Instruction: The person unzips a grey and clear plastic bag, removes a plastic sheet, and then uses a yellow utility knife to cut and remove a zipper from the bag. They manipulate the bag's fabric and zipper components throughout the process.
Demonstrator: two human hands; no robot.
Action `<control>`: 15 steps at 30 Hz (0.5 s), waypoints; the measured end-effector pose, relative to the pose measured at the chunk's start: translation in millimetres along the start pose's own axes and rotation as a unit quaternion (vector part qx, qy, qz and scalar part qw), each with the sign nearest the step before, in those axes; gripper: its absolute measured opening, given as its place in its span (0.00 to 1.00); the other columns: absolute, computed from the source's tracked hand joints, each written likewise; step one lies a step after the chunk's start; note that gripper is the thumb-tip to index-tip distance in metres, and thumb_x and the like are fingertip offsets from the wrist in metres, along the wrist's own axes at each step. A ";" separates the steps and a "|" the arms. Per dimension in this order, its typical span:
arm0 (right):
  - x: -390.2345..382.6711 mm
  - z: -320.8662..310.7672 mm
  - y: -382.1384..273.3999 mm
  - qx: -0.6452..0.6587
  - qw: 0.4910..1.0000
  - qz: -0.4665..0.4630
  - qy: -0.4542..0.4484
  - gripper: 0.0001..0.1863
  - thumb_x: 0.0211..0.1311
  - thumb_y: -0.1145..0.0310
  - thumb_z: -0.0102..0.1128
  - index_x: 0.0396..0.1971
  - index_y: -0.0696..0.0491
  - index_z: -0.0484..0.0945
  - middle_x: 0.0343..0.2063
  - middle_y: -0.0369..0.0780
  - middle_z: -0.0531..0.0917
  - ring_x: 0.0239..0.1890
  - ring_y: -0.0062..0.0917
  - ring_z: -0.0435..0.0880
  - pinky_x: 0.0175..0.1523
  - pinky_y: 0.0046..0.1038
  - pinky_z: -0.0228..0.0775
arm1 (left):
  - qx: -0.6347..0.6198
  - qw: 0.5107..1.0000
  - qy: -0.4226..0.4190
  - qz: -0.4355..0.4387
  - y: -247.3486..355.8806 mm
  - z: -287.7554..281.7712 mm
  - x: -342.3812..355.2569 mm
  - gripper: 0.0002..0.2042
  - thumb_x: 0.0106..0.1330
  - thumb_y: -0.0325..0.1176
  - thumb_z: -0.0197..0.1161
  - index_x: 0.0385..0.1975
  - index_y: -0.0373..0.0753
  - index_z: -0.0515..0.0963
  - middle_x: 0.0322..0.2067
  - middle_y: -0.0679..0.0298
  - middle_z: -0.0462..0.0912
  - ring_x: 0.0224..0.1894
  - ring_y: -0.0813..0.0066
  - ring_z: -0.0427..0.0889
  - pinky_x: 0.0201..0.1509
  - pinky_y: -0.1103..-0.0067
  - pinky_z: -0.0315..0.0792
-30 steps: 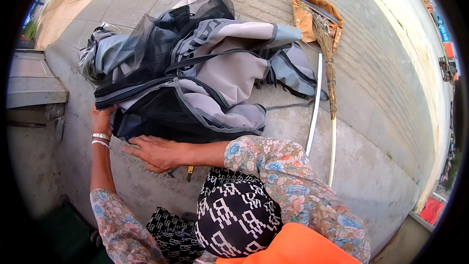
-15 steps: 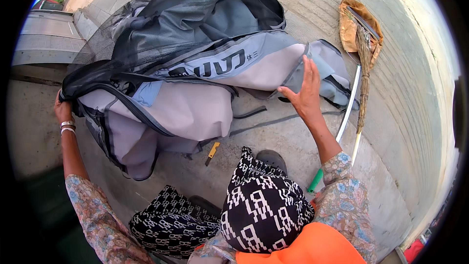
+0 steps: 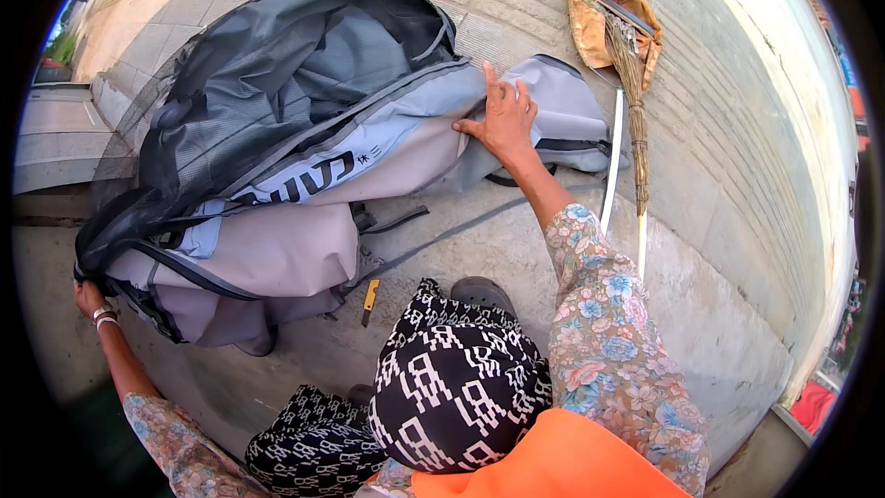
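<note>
A yellow-handled knife (image 3: pixel 371 300) lies on concrete ground (image 3: pixel 442 244) as a person's left hand (image 3: pixel 89 298) grips the black-trimmed end of a large grey fabric cover (image 3: pixel 286 249), spread with its dark mesh toward the ground's left edge. The right hand (image 3: pixel 507 120), fingers parted, is open at the cover; contact cannot be told. Farther out, a twig broom (image 3: pixel 637 129) overlaps a brown scoop (image 3: pixel 586 35).

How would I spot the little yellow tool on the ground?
Start with the big grey fabric spread on the concrete. Between its near edge and the dark shoe lies a small, slim tool. Its yellow handle and dark tip set it apart from everything grey nearby.
</note>
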State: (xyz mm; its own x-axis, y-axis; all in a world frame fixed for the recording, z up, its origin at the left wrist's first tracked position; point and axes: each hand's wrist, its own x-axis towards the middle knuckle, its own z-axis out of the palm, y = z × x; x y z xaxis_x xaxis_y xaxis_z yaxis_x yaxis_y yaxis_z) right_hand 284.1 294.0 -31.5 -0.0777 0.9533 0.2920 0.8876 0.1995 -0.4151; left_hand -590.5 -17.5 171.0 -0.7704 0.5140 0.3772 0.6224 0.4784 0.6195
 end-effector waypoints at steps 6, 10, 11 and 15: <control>-20.0 29.6 -68.6 0.361 0.932 0.011 -0.044 0.12 0.51 0.75 0.60 0.36 0.54 0.70 0.31 0.47 0.75 0.36 0.47 0.74 0.40 0.41 0.66 | -0.172 0.982 0.024 -0.078 33.8 -23.7 2.5 0.16 0.65 0.33 0.56 0.49 0.34 0.78 0.40 0.62 0.83 0.37 0.73 0.79 0.45 0.74 0.75; -44.5 1.5 -185.3 0.442 0.880 -0.163 -0.064 0.14 0.46 0.80 0.58 0.35 0.54 0.68 0.32 0.45 0.69 0.39 0.45 0.71 0.44 0.40 0.66 | -0.212 0.954 -0.015 -0.210 67.7 23.8 -55.4 0.16 0.69 0.37 0.58 0.51 0.35 0.77 0.44 0.59 0.83 0.44 0.68 0.81 0.50 0.72 0.76; -50.9 -1.3 -202.9 0.470 0.855 -0.210 -0.069 0.14 0.47 0.80 0.58 0.34 0.54 0.68 0.32 0.45 0.69 0.39 0.44 0.71 0.44 0.39 0.67 | -0.204 0.956 -0.015 -0.212 74.2 23.2 -56.3 0.16 0.69 0.37 0.58 0.51 0.35 0.77 0.44 0.59 0.83 0.44 0.68 0.81 0.50 0.72 0.76; -93.2 24.9 -210.3 0.413 0.856 -0.281 -0.130 0.26 0.48 0.77 0.61 0.51 0.51 0.70 0.43 0.42 0.72 0.48 0.40 0.71 0.53 0.39 0.64 | -0.170 0.963 -0.049 -0.203 81.1 13.2 -44.2 0.17 0.70 0.39 0.57 0.53 0.37 0.76 0.45 0.60 0.82 0.44 0.68 0.81 0.49 0.72 0.76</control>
State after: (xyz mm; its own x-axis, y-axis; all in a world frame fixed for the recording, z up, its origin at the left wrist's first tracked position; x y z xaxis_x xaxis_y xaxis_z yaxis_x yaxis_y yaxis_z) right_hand 93.3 168.9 7.1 -0.5817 0.6503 0.4886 0.0615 0.6341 -0.7708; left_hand -504.1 8.0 195.4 -0.9133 0.4074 0.0002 0.1796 0.4022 0.8978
